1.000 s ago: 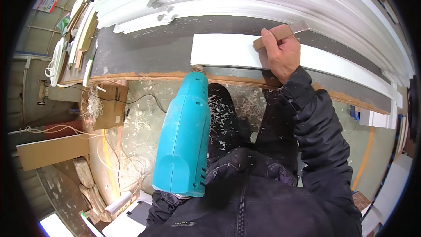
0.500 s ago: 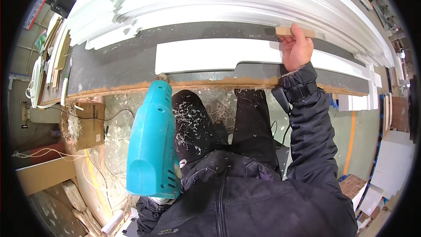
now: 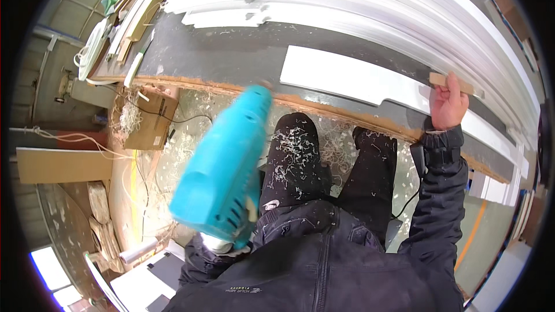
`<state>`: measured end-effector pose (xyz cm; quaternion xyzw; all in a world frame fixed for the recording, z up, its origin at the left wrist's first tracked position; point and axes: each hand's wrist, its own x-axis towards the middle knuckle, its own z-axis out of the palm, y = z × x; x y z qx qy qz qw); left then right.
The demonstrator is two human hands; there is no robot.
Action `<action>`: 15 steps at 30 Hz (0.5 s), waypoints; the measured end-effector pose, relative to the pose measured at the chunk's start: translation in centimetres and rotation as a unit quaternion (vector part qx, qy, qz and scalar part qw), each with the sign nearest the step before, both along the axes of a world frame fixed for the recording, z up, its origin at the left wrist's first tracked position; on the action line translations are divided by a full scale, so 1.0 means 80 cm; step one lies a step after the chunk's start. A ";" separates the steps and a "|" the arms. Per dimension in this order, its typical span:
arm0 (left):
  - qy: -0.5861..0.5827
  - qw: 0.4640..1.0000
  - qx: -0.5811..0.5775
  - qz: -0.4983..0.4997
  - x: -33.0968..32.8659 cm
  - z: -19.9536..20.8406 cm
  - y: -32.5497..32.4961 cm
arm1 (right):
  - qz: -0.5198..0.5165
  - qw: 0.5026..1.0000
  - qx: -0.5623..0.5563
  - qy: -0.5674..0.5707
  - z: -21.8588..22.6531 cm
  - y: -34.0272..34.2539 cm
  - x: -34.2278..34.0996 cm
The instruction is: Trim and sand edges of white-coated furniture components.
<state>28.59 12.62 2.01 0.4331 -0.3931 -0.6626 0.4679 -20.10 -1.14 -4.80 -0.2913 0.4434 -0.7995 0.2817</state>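
A teal heat gun (image 3: 222,164) points its nozzle up toward the front edge of the workbench. My left hand (image 3: 222,245) is closed around its handle and mostly hidden beneath the body; only a pale bit shows near the sleeve. My right hand (image 3: 450,107) pinches a small tan wooden block (image 3: 444,80) between thumb and fingers, over the far side of a long white strip (image 3: 341,75). That strip lies along the bench, with a stepped notch in its near edge. The gun's nozzle is apart from the strip, left of its near end.
Long white profiles (image 3: 358,14) are stacked at the back of the dark workbench (image 3: 214,46). Wood offcuts and a green-and-white knife-like tool (image 3: 139,60) lie at the left end. Below stand a cardboard box (image 3: 153,118) and cables. White shavings cover the floor and my trousers.
The view has turned, so the bench appears tilted and shifted right. The heat gun has swung, its nozzle now left of the strip's end. My right hand keeps hold of the wooden block.
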 end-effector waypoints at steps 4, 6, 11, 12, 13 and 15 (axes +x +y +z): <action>-0.140 0.988 -0.054 0.033 0.054 0.011 -0.061 | -0.022 0.971 0.139 0.195 0.015 0.012 0.016; -0.285 0.944 -0.153 0.072 0.042 0.016 -0.140 | 0.091 0.936 0.151 0.306 0.048 0.016 0.083; -0.544 0.771 -0.313 0.107 0.166 -0.081 -0.325 | 0.279 0.896 0.072 0.337 0.075 -0.013 0.226; -0.535 0.780 -0.303 0.116 0.176 -0.076 -0.347 | 0.277 0.889 0.069 0.358 0.075 -0.023 0.244; -0.592 0.763 -0.244 0.085 0.156 -0.054 -0.360 | 0.269 0.881 0.075 0.383 0.072 -0.029 0.253; -0.635 0.724 -0.262 0.060 0.172 -0.044 -0.390 | 0.261 0.852 0.058 0.451 0.061 -0.044 0.275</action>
